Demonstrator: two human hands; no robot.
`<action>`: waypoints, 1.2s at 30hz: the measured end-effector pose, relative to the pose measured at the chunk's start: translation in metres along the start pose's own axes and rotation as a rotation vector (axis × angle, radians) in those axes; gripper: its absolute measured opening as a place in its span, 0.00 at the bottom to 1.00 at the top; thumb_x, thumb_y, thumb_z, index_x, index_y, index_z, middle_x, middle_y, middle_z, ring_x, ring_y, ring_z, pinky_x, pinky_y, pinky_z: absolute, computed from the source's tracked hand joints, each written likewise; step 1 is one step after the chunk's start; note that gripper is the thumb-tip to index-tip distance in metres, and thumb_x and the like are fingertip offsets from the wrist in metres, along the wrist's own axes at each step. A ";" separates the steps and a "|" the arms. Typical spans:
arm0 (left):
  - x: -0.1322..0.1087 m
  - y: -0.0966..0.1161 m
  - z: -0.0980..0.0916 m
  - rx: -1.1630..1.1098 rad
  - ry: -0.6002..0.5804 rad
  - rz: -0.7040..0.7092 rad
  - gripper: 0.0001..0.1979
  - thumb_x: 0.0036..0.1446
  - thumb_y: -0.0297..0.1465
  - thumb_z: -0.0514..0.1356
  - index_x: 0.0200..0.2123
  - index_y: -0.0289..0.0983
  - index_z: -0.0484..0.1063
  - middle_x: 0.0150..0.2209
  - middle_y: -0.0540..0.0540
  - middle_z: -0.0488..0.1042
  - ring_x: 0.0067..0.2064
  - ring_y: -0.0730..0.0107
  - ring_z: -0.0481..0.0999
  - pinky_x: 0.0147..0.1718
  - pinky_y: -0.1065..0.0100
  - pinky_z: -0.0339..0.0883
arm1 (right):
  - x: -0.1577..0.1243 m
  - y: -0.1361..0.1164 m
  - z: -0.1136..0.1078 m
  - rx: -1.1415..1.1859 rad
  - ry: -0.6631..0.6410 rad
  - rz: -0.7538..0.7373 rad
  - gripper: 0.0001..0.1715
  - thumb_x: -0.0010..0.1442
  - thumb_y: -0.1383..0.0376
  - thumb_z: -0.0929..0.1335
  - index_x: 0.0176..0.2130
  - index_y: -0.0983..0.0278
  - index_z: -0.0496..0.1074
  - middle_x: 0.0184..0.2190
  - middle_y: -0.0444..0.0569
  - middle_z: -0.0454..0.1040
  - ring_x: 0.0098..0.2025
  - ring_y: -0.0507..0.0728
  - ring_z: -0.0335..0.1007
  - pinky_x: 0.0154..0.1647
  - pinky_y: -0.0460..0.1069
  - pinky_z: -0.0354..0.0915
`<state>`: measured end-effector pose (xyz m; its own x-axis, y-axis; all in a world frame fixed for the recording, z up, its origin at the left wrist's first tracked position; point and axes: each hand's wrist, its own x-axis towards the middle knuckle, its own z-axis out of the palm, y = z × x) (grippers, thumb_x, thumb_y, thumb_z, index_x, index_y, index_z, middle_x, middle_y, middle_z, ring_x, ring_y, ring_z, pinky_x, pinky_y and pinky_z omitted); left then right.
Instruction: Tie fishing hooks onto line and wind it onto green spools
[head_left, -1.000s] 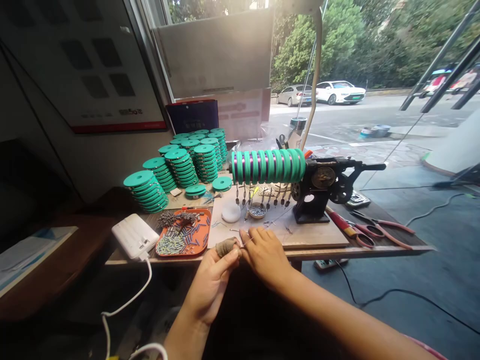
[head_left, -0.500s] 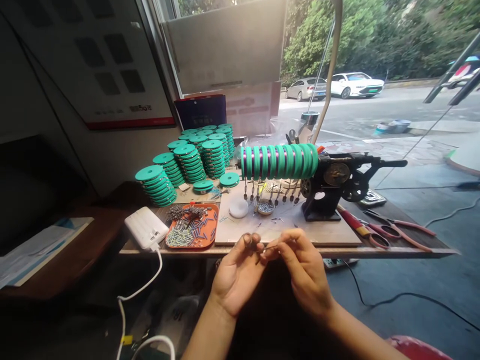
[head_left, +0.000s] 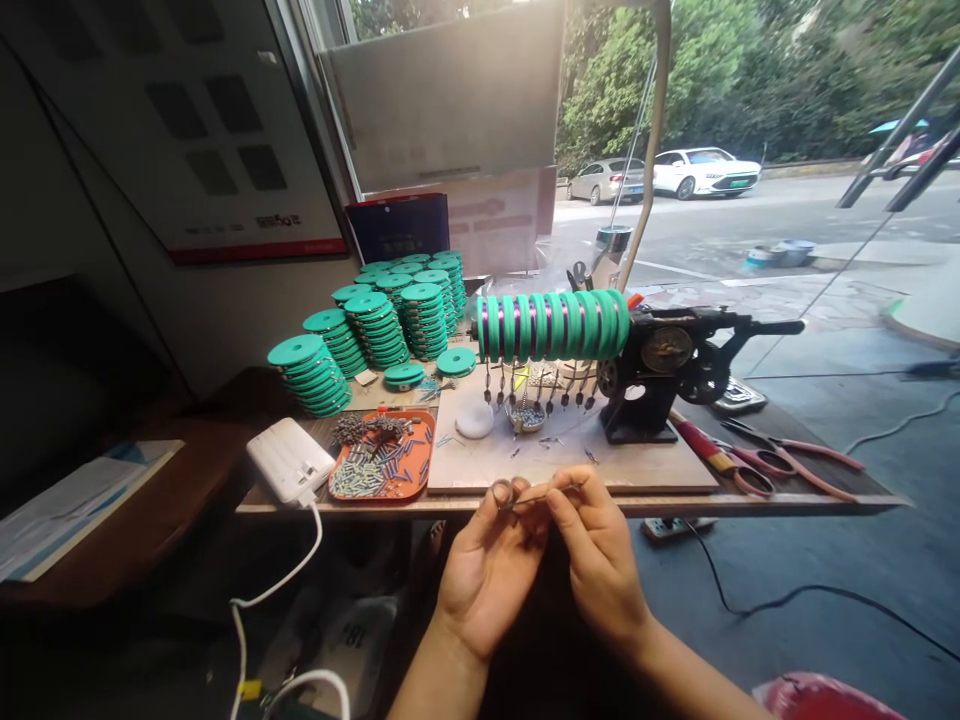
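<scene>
My left hand (head_left: 486, 575) is palm up just in front of the board's edge, with thumb and fingertips pinched together. From that pinch a thin dark strand (head_left: 529, 498) runs to my right hand (head_left: 604, 560), whose thumb and forefinger also grip it. It seems to curl round at the left fingertips, but its exact kind is too fine to make out. Beyond my hands, a row of green spools (head_left: 551, 325) wound with purple line sits on a black hand-cranked winder (head_left: 641, 400). Small metal fittings (head_left: 549, 406) dangle below the spools.
Stacks of green spools (head_left: 375, 325) stand at the back left. An orange tray (head_left: 421, 478) holds small tubes and metal parts. Near it are a white power bank (head_left: 289, 462), a white round disc (head_left: 475, 422) and a small bowl (head_left: 527, 428). Red-handled pliers (head_left: 814, 465) lie right.
My hands have shifted slightly, and the strand between them now shows more plainly, with a curl at my left fingertips. The view has moved a little; the bench things stay put.
</scene>
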<state>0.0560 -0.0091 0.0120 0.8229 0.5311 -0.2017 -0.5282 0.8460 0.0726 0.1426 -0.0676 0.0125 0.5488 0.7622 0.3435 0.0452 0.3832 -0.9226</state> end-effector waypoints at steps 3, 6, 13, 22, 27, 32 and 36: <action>0.000 0.000 0.001 -0.012 0.029 -0.001 0.11 0.58 0.25 0.52 0.27 0.29 0.73 0.33 0.43 0.72 0.39 0.69 0.72 0.47 0.67 0.64 | -0.001 0.001 0.001 -0.024 0.005 -0.016 0.03 0.62 0.65 0.60 0.35 0.61 0.61 0.28 0.43 0.70 0.32 0.51 0.69 0.33 0.45 0.65; -0.001 -0.003 0.005 -0.017 0.098 0.027 0.16 0.60 0.25 0.49 0.26 0.28 0.73 0.31 0.42 0.73 0.37 0.70 0.74 0.43 0.69 0.66 | -0.005 0.007 0.002 -0.097 -0.007 -0.071 0.03 0.62 0.67 0.60 0.36 0.60 0.62 0.29 0.43 0.70 0.33 0.51 0.69 0.34 0.46 0.65; -0.009 -0.009 0.008 0.178 0.348 0.212 0.14 0.59 0.21 0.49 0.27 0.30 0.72 0.26 0.46 0.75 0.29 0.76 0.75 0.33 0.74 0.68 | -0.007 0.007 -0.013 -0.626 -0.174 -0.546 0.10 0.55 0.72 0.64 0.39 0.62 0.68 0.35 0.50 0.66 0.38 0.56 0.64 0.36 0.50 0.64; -0.033 0.029 0.007 0.868 -0.180 0.101 0.07 0.49 0.33 0.62 0.24 0.35 0.73 0.22 0.49 0.69 0.28 0.71 0.70 0.35 0.67 0.64 | 0.053 -0.036 -0.029 -0.791 -0.624 -0.322 0.24 0.62 0.60 0.58 0.17 0.65 0.61 0.16 0.42 0.60 0.24 0.51 0.57 0.33 0.50 0.57; -0.048 0.062 0.004 0.983 -0.027 0.246 0.05 0.42 0.33 0.66 0.24 0.40 0.74 0.25 0.51 0.73 0.32 0.67 0.72 0.42 0.62 0.64 | 0.049 -0.052 -0.038 -0.643 -0.444 -0.205 0.30 0.63 0.54 0.54 0.18 0.65 0.63 0.16 0.41 0.58 0.20 0.49 0.52 0.22 0.45 0.53; -0.039 0.042 0.002 1.140 -0.081 0.360 0.18 0.47 0.44 0.60 0.20 0.34 0.73 0.24 0.44 0.71 0.33 0.61 0.71 0.40 0.62 0.65 | 0.017 -0.050 -0.078 -0.829 -0.438 -0.639 0.13 0.59 0.57 0.61 0.34 0.61 0.70 0.31 0.47 0.71 0.37 0.56 0.66 0.44 0.54 0.59; -0.032 0.022 0.002 0.952 -0.061 0.385 0.17 0.52 0.43 0.56 0.26 0.35 0.74 0.26 0.45 0.71 0.33 0.64 0.70 0.41 0.61 0.64 | 0.044 -0.045 -0.188 -1.505 -0.034 0.139 0.16 0.55 0.62 0.64 0.44 0.66 0.68 0.44 0.60 0.69 0.46 0.64 0.65 0.43 0.55 0.59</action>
<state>0.0183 -0.0071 0.0220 0.6561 0.7532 0.0476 -0.3957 0.2897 0.8715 0.3220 -0.1497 0.0363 0.6021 0.7660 0.2253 0.7953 -0.5504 -0.2542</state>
